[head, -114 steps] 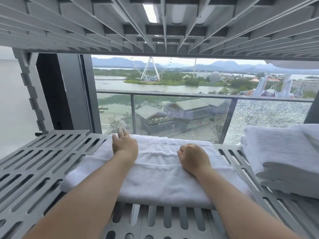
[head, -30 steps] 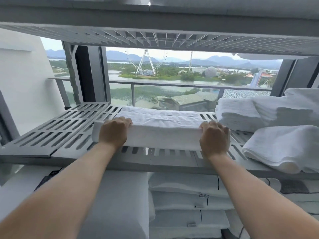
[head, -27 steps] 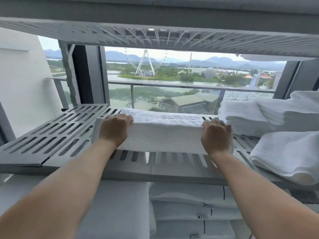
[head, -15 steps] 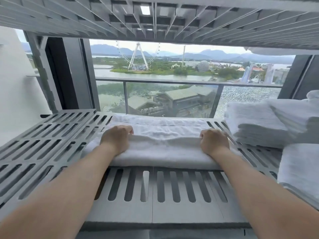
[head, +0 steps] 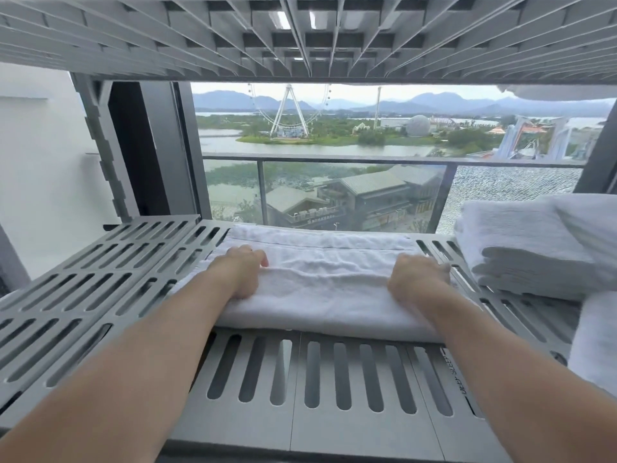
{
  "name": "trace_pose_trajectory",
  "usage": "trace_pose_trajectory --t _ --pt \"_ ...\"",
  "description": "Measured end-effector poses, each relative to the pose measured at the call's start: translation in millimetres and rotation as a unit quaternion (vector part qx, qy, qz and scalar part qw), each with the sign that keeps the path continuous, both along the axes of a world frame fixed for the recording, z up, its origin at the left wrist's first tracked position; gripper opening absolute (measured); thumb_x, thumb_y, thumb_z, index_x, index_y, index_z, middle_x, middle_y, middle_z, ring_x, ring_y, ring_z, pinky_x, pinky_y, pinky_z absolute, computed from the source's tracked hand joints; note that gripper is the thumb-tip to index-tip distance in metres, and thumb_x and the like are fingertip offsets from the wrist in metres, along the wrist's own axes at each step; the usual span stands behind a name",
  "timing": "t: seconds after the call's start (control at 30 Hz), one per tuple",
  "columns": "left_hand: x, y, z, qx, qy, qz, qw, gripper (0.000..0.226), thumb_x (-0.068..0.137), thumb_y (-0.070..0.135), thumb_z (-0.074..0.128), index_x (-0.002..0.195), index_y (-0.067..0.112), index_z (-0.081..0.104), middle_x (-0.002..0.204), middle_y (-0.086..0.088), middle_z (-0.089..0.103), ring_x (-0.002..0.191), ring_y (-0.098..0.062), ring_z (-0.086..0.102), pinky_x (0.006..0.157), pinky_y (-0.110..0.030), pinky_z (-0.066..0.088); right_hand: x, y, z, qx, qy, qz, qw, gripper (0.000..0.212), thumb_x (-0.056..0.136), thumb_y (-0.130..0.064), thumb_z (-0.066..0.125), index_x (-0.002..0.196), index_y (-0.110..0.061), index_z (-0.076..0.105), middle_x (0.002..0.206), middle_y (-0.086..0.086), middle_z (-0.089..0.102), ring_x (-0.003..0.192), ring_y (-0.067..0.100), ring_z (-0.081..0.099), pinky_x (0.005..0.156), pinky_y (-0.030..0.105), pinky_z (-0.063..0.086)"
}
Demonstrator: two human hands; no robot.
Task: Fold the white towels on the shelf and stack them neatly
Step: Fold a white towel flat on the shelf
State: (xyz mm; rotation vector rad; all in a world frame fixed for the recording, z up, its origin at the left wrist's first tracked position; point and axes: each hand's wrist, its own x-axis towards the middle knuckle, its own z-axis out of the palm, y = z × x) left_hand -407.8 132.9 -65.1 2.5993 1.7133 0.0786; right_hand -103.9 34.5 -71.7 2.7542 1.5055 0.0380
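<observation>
A second ago the near edge of the white towel (head: 320, 295) stood lifted in front of the hands. Now that layer lies turned over toward the window, and the towel rests flat as a thick folded band across the middle of the slotted grey shelf (head: 100, 279). The hands have kept their places at its two ends. The left hand (head: 238, 269) sits knuckles-up on the left end with its fingers curled into the cloth and its thumb lying along a raised crease. The right hand (head: 417, 277) grips the right end the same way, and the crease runs taut between them. The view has drawn nearer since half a second ago, so the linens below the shelf no longer show. The fingertips of both hands are tucked under the knuckles and cannot be seen. The towel's far edge lies at the shelf's back rim. At the right a stack of folded towels (head: 521, 248) runs off the frame, and another towel (head: 597, 339) nearer the camera is cut by the same edge. A printed label (head: 454, 372) shows through one slot, only partly readable.
</observation>
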Motion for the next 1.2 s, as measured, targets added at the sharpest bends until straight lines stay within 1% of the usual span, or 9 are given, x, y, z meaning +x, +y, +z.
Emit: trace_pose_trajectory --t 0.07,0.17,0.33,0.5,0.73,0.8,0.87,1.0,1.2 --pt "7.7 -3.3 6.6 -0.013 -0.045 -0.007 0.999 0.044 0.087 0.003 0.045 0.116 0.033 0.057 0.127 0.006 0.057 0.112 -0.018 0.053 0.094 -0.04 0.05 -17.4 4.5 3.2 0.064 -0.021 0.062 0.996 0.043 0.084 -0.017 0.044 0.127 -0.018 0.051 0.126 0.009 0.059 0.118 0.03 0.052 0.099 0.046 0.035" --pt "22.4 -11.9 -0.5 0.007 -0.094 -0.041 0.995 0.015 0.097 0.033 0.052 0.108 0.03 0.062 0.119 0.004 0.061 0.109 -0.017 0.054 0.096 -0.041 0.049 -48.3 9.4 -4.3 0.172 0.026 0.199 0.964 0.031 0.09 -0.026 0.049 0.119 -0.022 0.059 0.111 0.004 0.063 0.105 0.026 0.056 0.09 0.04 0.042" --pt "28.0 -8.6 -31.1 0.045 -0.088 -0.069 0.993 0.037 0.102 0.046 0.037 0.13 0.029 0.053 0.14 -0.003 0.051 0.133 -0.025 0.04 0.111 -0.043 0.034 -59.5 11.1 -29.7 0.146 0.091 0.191 0.967 0.037 0.096 -0.046 0.043 0.123 -0.026 0.057 0.128 0.007 0.053 0.125 0.029 0.045 0.105 0.043 0.037" --pt "24.1 -2.8 -36.0 -0.02 -0.013 -0.037 0.999 0.061 0.102 0.057 0.02 0.158 0.033 0.023 0.168 -0.002 0.013 0.154 -0.023 0.009 0.124 -0.047 0.004 -40.6 6.7 -30.1 0.056 0.118 0.139 0.982 0.067 0.095 -0.065 0.029 0.153 -0.031 0.032 0.164 0.005 0.024 0.15 0.025 0.02 0.121 0.045 0.015" --pt "21.3 -24.3 -32.1 -0.019 -0.018 -0.033 0.999 0.06 0.103 0.055 0.021 0.158 0.03 0.025 0.167 -0.003 0.015 0.153 -0.023 0.014 0.124 -0.045 0.01 -41.4 -10.2 -32.7 0.055 0.126 0.151 0.979 0.073 0.094 -0.067 0.024 0.157 -0.031 0.021 0.167 0.001 0.014 0.154 0.021 0.007 0.124 0.044 0.002" --pt "17.1 -35.2 -29.5 0.01 -0.041 -0.038 0.998 0.048 0.104 0.048 0.029 0.143 0.026 0.048 0.155 -0.006 0.042 0.14 -0.026 0.04 0.115 -0.043 0.03 -44.2 -18.3 -33.0 0.064 0.122 0.15 0.979 0.065 0.097 -0.06 0.028 0.153 -0.028 0.033 0.163 0.004 0.027 0.151 0.023 0.02 0.123 0.044 0.012" --pt "12.1 -47.4 -27.2 0.052 -0.077 -0.045 0.995 0.028 0.104 0.039 0.038 0.111 0.022 0.059 0.123 -0.004 0.064 0.107 -0.023 0.059 0.091 -0.038 0.044 -45.5 -30.3 -30.4 0.121 0.139 0.154 0.971 0.044 0.098 -0.039 0.036 0.136 -0.024 0.053 0.147 0.007 0.05 0.136 0.027 0.042 0.114 0.041 0.03" --pt "-4.3 -70.6 -25.8 0.082 -0.09 -0.046 0.992 0.02 0.102 0.032 0.044 0.093 0.023 0.058 0.1 -0.001 0.068 0.09 -0.024 0.06 0.078 -0.037 0.049 -44.3 -60.4 -23.1 0.187 0.116 0.182 0.958 0.035 0.09 -0.009 0.042 0.116 -0.018 0.063 0.119 0.007 0.064 0.113 0.029 0.055 0.098 0.037 0.043" --pt "-19.2 -99.4 -21.9 0.097 -0.045 -0.018 0.994 0.023 0.103 0.031 0.039 0.086 0.025 0.053 0.094 0.001 0.067 0.081 -0.019 0.059 0.073 -0.036 0.048 -10.4 -96.2 -15.5 0.159 -0.063 0.104 0.98 0.038 0.083 -0.002 0.038 0.109 -0.015 0.063 0.11 0.008 0.061 0.108 0.029 0.054 0.093 0.041 0.042"
